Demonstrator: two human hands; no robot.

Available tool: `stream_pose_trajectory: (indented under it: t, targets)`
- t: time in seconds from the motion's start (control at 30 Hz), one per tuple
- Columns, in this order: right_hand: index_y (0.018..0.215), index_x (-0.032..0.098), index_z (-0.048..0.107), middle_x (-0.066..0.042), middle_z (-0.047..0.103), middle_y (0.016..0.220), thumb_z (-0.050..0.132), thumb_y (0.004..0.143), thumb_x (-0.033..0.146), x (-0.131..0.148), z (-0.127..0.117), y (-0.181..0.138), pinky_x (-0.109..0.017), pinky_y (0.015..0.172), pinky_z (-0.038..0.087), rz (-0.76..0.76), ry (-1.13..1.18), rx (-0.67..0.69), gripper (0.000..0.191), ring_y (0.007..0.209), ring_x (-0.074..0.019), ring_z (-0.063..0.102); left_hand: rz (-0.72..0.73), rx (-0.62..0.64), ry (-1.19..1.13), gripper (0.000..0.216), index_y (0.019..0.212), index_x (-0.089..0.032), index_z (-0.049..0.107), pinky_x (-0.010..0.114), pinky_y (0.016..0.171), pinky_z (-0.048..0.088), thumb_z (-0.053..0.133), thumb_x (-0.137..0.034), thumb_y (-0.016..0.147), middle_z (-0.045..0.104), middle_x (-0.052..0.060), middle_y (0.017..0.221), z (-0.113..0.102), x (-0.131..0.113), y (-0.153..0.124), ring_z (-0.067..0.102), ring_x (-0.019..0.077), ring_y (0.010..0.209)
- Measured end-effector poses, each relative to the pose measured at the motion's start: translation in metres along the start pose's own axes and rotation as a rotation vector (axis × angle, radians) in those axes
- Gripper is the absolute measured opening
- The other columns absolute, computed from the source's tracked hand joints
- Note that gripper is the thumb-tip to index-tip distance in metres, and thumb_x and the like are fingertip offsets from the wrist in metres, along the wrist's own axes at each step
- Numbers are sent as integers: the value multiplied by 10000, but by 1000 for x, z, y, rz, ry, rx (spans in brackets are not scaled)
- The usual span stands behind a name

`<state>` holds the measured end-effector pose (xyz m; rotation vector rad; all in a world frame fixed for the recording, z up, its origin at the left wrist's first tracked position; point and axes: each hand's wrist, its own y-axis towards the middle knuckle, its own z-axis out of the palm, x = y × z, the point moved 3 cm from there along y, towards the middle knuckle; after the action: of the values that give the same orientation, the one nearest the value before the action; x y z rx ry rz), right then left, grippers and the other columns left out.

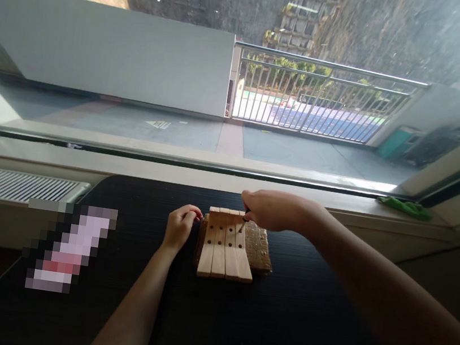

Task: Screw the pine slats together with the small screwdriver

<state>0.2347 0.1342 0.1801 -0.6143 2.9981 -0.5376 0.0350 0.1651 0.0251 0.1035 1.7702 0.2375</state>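
Observation:
My right hand point(265, 207) is closed around the handle of a screwdriver point(245, 218), its thin metal shaft pointing down. The tip meets the upper hole of the rightmost wooden slat point(242, 265). Several pale slats lie side by side, each with two dark holes, and their far ends bend upward. Under them is a brown, rough-textured block point(260, 248) that sticks out to the right. At the left edge of the slats rests my left hand point(181, 225), its fingers curled together; whatever they may pinch is too small to make out.
The slats and block sit on a black table point(286, 317) below a large window. A blurred pinkish item point(74, 245) lies at the table's left. Beyond are a radiator point(18, 186), the window sill point(161, 171) and a green cloth point(405, 208) at the right.

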Motion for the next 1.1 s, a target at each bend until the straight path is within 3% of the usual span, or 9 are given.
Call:
stream_pose_trajectory:
  t: [0.27, 0.5, 0.8, 1.1]
  targets:
    - [1038, 233, 627, -130, 716, 952, 528, 865, 189, 4, -1, -3, -387, 585, 462, 29, 30, -19, 204, 779, -276, 651, -10, 10, 58, 228, 675, -187, 683, 271, 608, 504, 479, -288, 695, 693, 25, 681, 2, -1, 0, 623, 169, 599]
    - [1210, 196, 561, -147, 722, 947, 587, 838, 293, -2, -1, -3, -393, 576, 458, 59, 64, -15, 385, 796, -302, 660, -30, 5, 62, 195, 712, -184, 635, 281, 607, 503, 474, -294, 715, 673, 26, 695, 1, 1, 0, 634, 174, 605]
    - [1148, 188, 598, -133, 721, 898, 469, 881, 236, -2, -1, -1, -396, 586, 444, 23, 92, 15, 300, 713, -265, 639, -53, 17, 47, 207, 821, -184, 586, 307, 633, 518, 545, -375, 754, 670, 14, 659, 3, 6, 1, 644, 190, 602]
    - [1026, 233, 647, -122, 721, 922, 522, 903, 263, 4, -3, -1, -384, 594, 456, 9, 67, 9, 179, 749, -267, 643, -39, 13, 60, 234, 812, -182, 588, 300, 623, 515, 545, -411, 786, 671, 19, 662, 2, 4, 0, 642, 188, 603]
